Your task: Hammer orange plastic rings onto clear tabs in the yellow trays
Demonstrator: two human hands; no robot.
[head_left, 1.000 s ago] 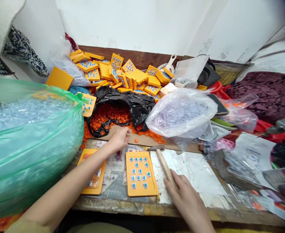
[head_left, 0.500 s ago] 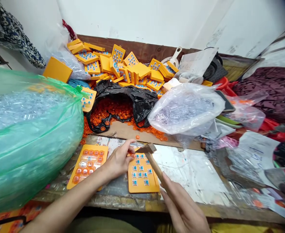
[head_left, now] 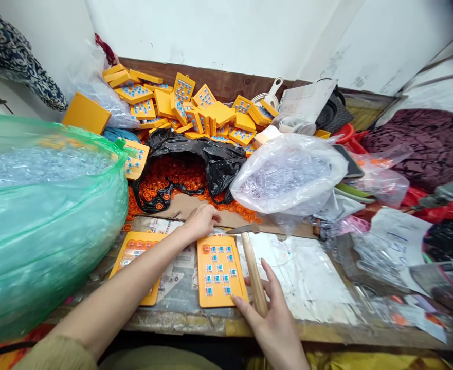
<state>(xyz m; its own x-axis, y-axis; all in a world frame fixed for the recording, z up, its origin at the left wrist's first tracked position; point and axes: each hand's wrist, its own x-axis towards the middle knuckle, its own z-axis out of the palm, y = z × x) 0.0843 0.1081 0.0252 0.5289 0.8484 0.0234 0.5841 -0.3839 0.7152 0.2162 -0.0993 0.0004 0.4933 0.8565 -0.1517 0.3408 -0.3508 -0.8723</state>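
My left hand [head_left: 203, 221] reaches over the far end of the near board, fingers curled down at the cardboard by the loose orange caps [head_left: 241, 209]; whatever is under the fingertips is hidden. A hammer [head_left: 252, 267] with a wooden handle and dark metal head lies in the loose grip of my right hand [head_left: 274, 313], whose thumb touches the board's lower right edge. That yellow-orange board [head_left: 219, 298] carries several blue-and-clear switches, and one orange cap [head_left: 205, 248] sits at its top left. A second board [head_left: 149, 298] with orange and clear caps is partly behind my left forearm.
A black bag [head_left: 228, 167] spills orange caps behind the boards. Clear plastic pieces fill a green bag [head_left: 56, 241] at left and a white bag [head_left: 288, 174] at right. Switch-fitted yellow boards [head_left: 218, 113] are heaped at the back. Crumpled plastic and paper [head_left: 388, 231] crowd the right.
My left hand has moved off the board, up to the loose caps. The hammer head has swung slightly right, and my right grip has loosened. An orange cap shows at the board's top left.
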